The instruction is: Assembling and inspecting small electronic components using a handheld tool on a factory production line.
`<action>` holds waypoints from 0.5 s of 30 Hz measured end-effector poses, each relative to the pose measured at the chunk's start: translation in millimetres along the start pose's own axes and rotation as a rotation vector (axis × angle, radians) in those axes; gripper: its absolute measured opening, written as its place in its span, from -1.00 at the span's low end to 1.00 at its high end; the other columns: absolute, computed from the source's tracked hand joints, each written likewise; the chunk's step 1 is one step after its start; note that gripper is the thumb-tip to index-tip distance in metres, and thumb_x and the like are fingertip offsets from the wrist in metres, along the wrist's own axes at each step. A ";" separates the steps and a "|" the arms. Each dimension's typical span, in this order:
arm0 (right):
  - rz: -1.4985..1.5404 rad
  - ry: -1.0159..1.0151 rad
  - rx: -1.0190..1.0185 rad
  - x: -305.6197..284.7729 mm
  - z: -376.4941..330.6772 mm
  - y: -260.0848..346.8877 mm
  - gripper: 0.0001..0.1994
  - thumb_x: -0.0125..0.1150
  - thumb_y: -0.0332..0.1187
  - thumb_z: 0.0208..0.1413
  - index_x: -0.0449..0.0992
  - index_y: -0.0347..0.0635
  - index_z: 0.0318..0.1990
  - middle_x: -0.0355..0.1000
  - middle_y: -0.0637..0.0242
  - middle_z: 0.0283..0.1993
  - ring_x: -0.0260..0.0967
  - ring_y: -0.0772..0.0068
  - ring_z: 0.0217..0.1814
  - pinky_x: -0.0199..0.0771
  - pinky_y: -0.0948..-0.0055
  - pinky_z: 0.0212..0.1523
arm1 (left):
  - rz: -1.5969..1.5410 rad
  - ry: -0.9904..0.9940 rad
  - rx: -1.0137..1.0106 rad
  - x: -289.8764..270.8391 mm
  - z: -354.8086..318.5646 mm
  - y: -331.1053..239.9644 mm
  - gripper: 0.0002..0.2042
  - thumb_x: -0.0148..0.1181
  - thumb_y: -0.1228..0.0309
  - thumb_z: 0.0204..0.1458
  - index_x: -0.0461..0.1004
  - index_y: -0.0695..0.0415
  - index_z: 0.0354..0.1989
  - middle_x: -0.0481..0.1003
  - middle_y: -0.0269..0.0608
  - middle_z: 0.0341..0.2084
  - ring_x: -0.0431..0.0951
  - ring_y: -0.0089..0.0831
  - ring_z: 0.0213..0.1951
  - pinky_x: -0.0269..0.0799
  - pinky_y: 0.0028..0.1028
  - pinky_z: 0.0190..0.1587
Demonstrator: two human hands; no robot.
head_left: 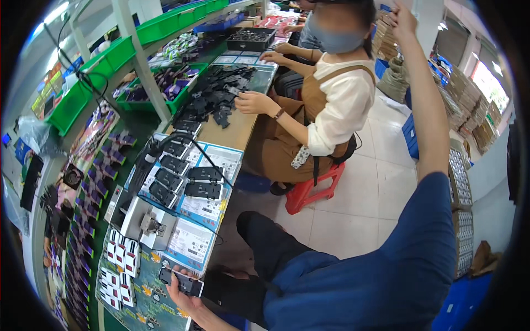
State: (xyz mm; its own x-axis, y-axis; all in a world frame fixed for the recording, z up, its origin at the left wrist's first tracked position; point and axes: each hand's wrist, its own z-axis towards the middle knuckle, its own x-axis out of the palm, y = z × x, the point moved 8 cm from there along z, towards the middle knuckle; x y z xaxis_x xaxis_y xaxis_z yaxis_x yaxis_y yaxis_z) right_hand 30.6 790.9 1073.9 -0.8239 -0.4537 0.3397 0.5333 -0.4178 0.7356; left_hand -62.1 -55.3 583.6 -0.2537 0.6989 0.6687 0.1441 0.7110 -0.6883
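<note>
My left hand (183, 291) is at the near edge of the bench, its fingers wrapped round a flat black rectangular housing (190, 284) with a pale rim at one end. Raised high at the upper right, my right hand (404, 23) has bent, closed fingers. Whatever is between those fingertips cannot be made out at the picture's edge. Just beyond the left hand stands a small white bench machine (138, 220) with a metal fixture (153, 223). White cases with dark red windows (122, 254) lie in rows left of that hand.
Several black housings in white shells (204, 182) lie on printed sheets farther along the bench. A seated co-worker (337, 99) handles loose black parts (221, 88) there. Green bins (110, 58) line the shelf; a black cable (207, 157) crosses the bench. A red stool (314, 190) stands under the co-worker.
</note>
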 end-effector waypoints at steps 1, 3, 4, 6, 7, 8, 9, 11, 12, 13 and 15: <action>0.206 0.084 -0.043 33.1 -60.2 32.1 -0.82 0.21 -0.29 0.20 0.49 -0.20 -0.36 0.30 0.45 -0.62 0.17 0.65 -0.69 0.07 0.62 -0.69 | -0.012 0.022 0.006 6.2 -0.2 -0.8 -0.53 0.14 0.44 0.17 0.25 0.17 0.26 0.50 -0.13 -0.11 0.55 -0.33 -0.23 0.59 -0.29 -0.21; 0.242 0.392 -0.174 74.9 -137.2 52.6 -0.75 0.00 -0.23 0.32 0.45 -0.26 -0.21 0.17 0.50 -0.55 0.05 0.68 -0.62 -0.02 0.64 -0.61 | -0.051 0.045 -0.024 -12.2 2.0 2.0 -0.51 0.13 0.46 0.17 0.22 0.17 0.28 0.49 -0.12 -0.08 0.56 -0.35 -0.20 0.61 -0.30 -0.22; 0.152 0.521 -0.213 103.8 -209.0 77.2 -0.72 0.05 -0.32 0.26 0.31 -0.12 -0.53 0.17 0.44 -0.62 0.04 0.63 -0.61 0.00 0.57 -0.53 | -0.045 0.044 -0.010 -2.9 -0.3 -0.6 -0.51 0.13 0.46 0.17 0.21 0.17 0.28 0.49 -0.12 -0.07 0.56 -0.36 -0.19 0.61 -0.30 -0.23; -0.159 0.861 -0.342 116.9 -307.9 43.4 -0.83 0.17 -0.33 0.24 0.56 -0.24 -0.20 0.49 0.34 -0.43 0.38 0.62 -0.44 0.31 0.59 -0.45 | -0.053 0.061 -0.048 -4.4 10.6 7.2 -0.53 0.11 0.47 0.18 0.22 0.18 0.27 0.50 -0.12 -0.07 0.56 -0.36 -0.20 0.62 -0.28 -0.22; -0.024 1.198 -0.340 151.3 -375.8 43.9 -0.74 0.33 -0.36 0.13 0.59 -0.23 -0.06 0.56 0.28 -0.35 0.49 0.56 -0.39 0.43 0.58 -0.42 | -0.034 0.056 -0.053 0.6 12.7 7.7 -0.53 0.11 0.47 0.18 0.22 0.18 0.27 0.50 -0.12 -0.08 0.56 -0.35 -0.19 0.61 -0.27 -0.22; -0.204 1.497 -0.269 181.7 -427.0 46.4 -0.74 0.42 -0.36 0.04 0.62 -0.25 -0.13 0.55 0.28 -0.41 0.47 0.53 -0.45 0.42 0.58 -0.43 | -0.061 0.093 -0.047 5.0 11.6 7.8 -0.55 0.11 0.48 0.18 0.23 0.18 0.25 0.50 -0.10 -0.07 0.56 -0.33 -0.19 0.61 -0.24 -0.20; -0.089 1.620 -0.086 201.9 -469.9 16.6 -0.79 0.41 -0.34 0.04 0.64 -0.25 -0.21 0.55 0.26 -0.42 0.49 0.49 -0.46 0.43 0.56 -0.43 | -0.084 0.054 -0.032 -16.2 2.8 3.7 -0.55 0.11 0.48 0.18 0.23 0.19 0.25 0.50 -0.09 -0.07 0.56 -0.32 -0.19 0.60 -0.23 -0.20; 0.005 1.715 -0.019 218.7 -514.2 -6.7 -0.84 0.39 -0.44 0.06 0.63 -0.28 -0.20 0.54 0.28 -0.41 0.43 0.45 -0.52 0.33 0.48 -0.54 | -0.090 0.042 -0.016 -10.5 1.4 3.0 -0.57 0.10 0.49 0.19 0.24 0.19 0.23 0.50 -0.03 -0.08 0.56 -0.29 -0.19 0.60 -0.20 -0.21; 0.019 1.682 -0.088 224.0 -517.3 -4.1 -0.83 0.40 -0.39 0.05 0.64 -0.24 -0.21 0.55 0.26 -0.39 0.48 0.44 -0.46 0.39 0.49 -0.48 | -0.121 0.070 -0.007 -6.1 -3.3 1.1 -0.58 0.10 0.51 0.17 0.24 0.21 0.21 0.50 0.02 -0.07 0.56 -0.26 -0.19 0.61 -0.19 -0.23; 0.056 1.663 -0.159 237.6 -522.2 2.7 -0.82 0.41 -0.35 0.04 0.65 -0.20 -0.23 0.57 0.24 -0.38 0.53 0.43 -0.41 0.45 0.50 -0.42 | -0.094 0.051 0.017 -9.4 -7.7 -2.0 -0.58 0.10 0.51 0.15 0.24 0.23 0.20 0.50 0.05 -0.07 0.57 -0.25 -0.19 0.61 -0.19 -0.24; -0.034 1.643 -0.260 248.2 -499.2 54.9 -0.81 0.35 -0.39 0.09 0.63 -0.16 -0.13 0.60 0.24 -0.30 0.54 0.42 -0.37 0.46 0.51 -0.40 | -0.094 0.042 0.021 1.3 -5.0 -0.5 -0.56 0.10 0.53 0.10 0.24 0.26 0.18 0.50 0.10 -0.08 0.59 -0.21 -0.21 0.62 -0.21 -0.26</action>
State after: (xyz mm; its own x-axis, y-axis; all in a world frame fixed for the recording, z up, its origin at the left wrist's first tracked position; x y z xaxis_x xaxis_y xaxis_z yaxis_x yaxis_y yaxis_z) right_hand -48.8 262.5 906.0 0.1419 -0.6619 -0.7361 0.6749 -0.4793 0.5610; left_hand -57.7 -54.4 586.2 -0.2250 0.6318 0.7418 0.1012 0.7723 -0.6271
